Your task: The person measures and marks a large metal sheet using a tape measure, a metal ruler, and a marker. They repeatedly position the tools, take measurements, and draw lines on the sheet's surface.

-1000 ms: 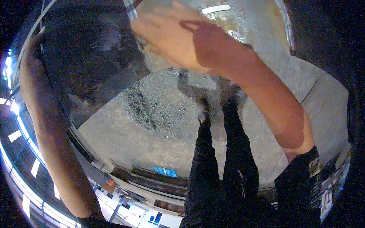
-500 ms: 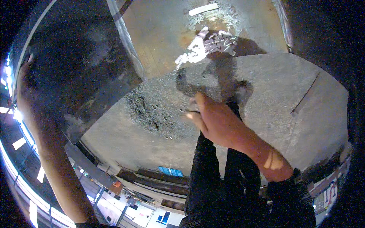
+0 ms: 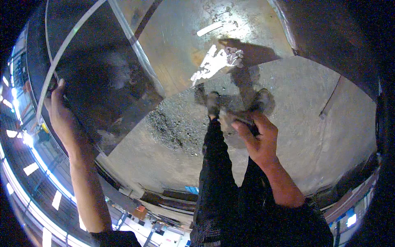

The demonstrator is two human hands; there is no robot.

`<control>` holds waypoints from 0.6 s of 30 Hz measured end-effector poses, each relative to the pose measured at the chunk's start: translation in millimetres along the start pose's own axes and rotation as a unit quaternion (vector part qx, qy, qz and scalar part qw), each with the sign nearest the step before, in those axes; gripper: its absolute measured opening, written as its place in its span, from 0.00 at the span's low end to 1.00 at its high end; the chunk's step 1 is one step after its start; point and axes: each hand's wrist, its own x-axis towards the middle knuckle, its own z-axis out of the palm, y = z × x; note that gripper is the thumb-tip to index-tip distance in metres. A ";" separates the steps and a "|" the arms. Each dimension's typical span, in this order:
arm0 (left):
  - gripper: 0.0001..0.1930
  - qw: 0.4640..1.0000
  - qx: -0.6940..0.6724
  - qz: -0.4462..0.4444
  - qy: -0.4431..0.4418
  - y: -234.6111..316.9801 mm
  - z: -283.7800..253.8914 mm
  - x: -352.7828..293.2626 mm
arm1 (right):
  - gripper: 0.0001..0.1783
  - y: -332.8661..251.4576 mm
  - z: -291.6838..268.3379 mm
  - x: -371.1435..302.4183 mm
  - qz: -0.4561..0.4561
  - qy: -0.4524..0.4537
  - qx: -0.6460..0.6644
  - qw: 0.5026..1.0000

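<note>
Bright light point(image 3: 28, 140) glares left of the grey floor point(image 3: 308, 148).

Dim and grainy overall, with glare whitening the scraps point(image 3: 220, 61) on the far metal sheet point(image 3: 173, 41), dark shadows point(image 3: 243, 84) across the floor point(image 3: 296, 99), a murky panel point(image 3: 109, 78) at left, blown-out lights point(image 3: 28, 138) along the left rim, and edges bending toward black corners.

No words, labels, numbers or signs are showing clearly enough to be read. A tiny reddish mark point(image 3: 168, 240) is standing on a white wall panel point(image 3: 172, 235) near the lower edge, but it is appearing too small and blurred to make out.
</note>
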 end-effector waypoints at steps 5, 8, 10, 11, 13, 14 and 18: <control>0.15 0.999 -0.023 0.017 -0.020 16.3 5.4 -8.8 | 0.17 -37.9 55.7 35.8 0.149 0.067 0.058 0.985; 0.16 0.995 -0.092 -0.039 -0.032 10.7 3.5 -8.6 | 0.17 -55.6 83.3 49.7 0.161 0.139 0.073 0.974; 0.17 0.983 -0.177 -0.032 -0.041 20.2 7.9 -21.2 | 0.16 -64.6 103.3 45.9 0.093 0.250 0.053 0.962; 0.16 0.983 -0.179 -0.022 -0.039 24.8 9.8 -26.1 | 0.16 -63.7 118.1 46.2 0.074 0.288 0.033 0.954; 0.16 0.983 -0.176 0.000 -0.055 24.0 7.3 -27.9 | 0.16 -53.0 158.8 51.4 0.053 0.312 -0.015 0.948; 0.17 0.984 -0.169 -0.018 -0.046 26.8 8.5 -24.4 | 0.17 -47.8 177.3 56.4 0.053 0.289 -0.039 0.955; 0.18 0.996 -0.088 0.004 -0.023 32.5 6.4 -19.3 | 0.17 -66.5 169.2 50.9 0.191 0.341 0.160 0.907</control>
